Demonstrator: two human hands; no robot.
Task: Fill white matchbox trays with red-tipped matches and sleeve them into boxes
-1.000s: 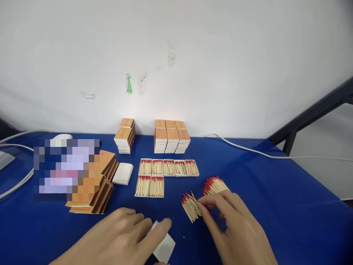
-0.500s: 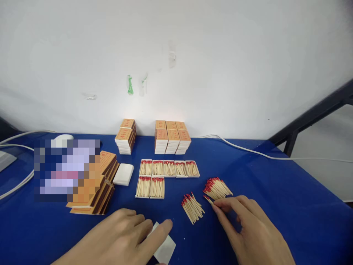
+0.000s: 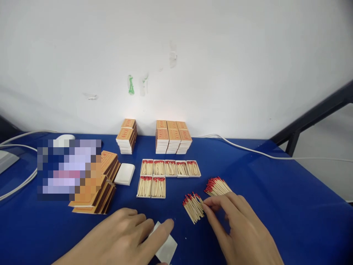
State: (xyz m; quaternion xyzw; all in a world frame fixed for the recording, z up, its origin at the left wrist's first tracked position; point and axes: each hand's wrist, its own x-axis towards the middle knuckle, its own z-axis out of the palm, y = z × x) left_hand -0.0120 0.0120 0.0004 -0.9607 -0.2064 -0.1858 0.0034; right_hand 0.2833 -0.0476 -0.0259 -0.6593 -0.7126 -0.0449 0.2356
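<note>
My right hand [image 3: 242,224] has thumb and forefinger pinched together on a match [image 3: 202,201] at the right edge of a small pile of matches [image 3: 193,209]. Just behind that hand is a larger heap of red-tipped matches [image 3: 216,186], partly covered by the fingers. On the left, my left hand [image 3: 129,235] rests low with its forefinger across a small white matchbox tray [image 3: 168,248]. The thumb tip shows at the tray's near edge, and the other fingers are curled. Several filled matchbox trays [image 3: 158,187] lie in two rows beyond.
Stacked matchboxes [image 3: 173,137] stand by the wall, with another stack [image 3: 125,138] to their left. Orange matchbox sleeves [image 3: 109,162] are piled at left beside a white tray stack [image 3: 125,173]. A white cable [image 3: 248,149] crosses the blue table [image 3: 298,184].
My right hand has moved left from the larger heap to the small pile, carrying a pinched match. My left hand stays in place over the white tray.
</note>
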